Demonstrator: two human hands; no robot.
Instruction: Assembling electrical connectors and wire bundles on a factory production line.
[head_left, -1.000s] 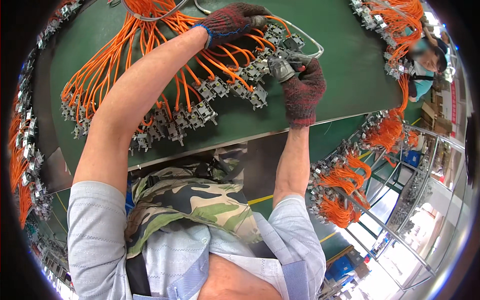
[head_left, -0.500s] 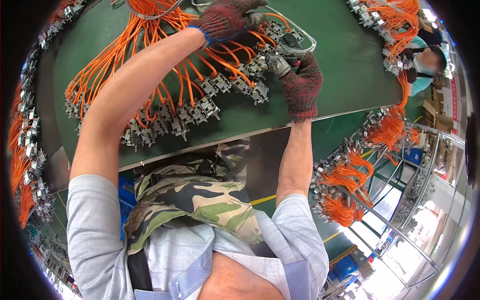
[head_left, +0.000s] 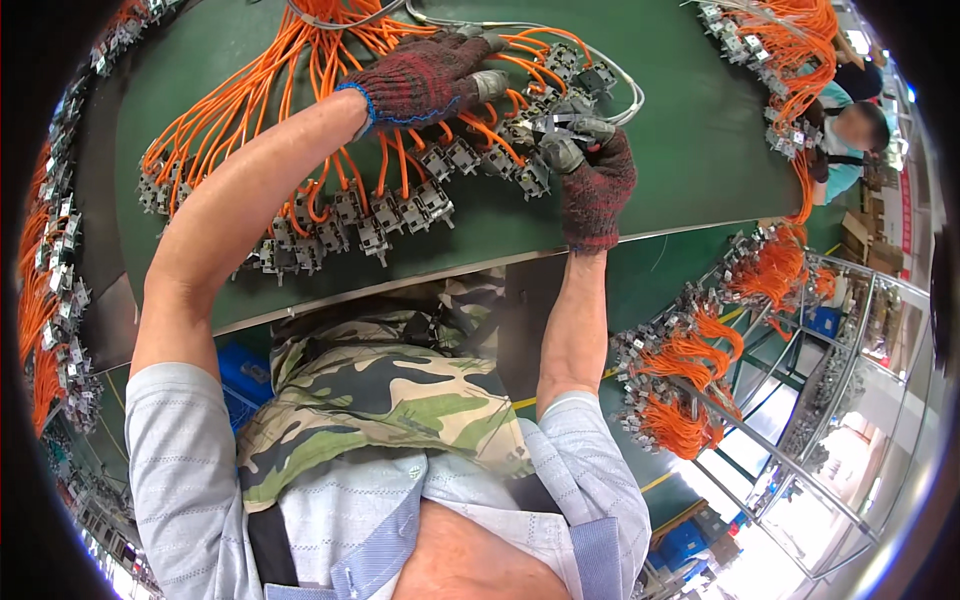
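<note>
- Wearing knit gloves on both hands, we've got the green board (head_left: 690,150) tilted right in front of us.
- Our right hand (head_left: 595,180) is pinched tight on a small grey connector (head_left: 560,128), fingers curled round it.
- Just left of it, our left hand (head_left: 425,78) lies flat, fingers spread over the orange wires (head_left: 250,100).
- Below that hand, a curved row of grey connectors (head_left: 380,225) hangs off the wires.
- Way beyond the right hand, a co-worker (head_left: 850,125) bends over more orange wiring.

wire-harness factory: orange wire bundles (head_left: 270,110)
</note>
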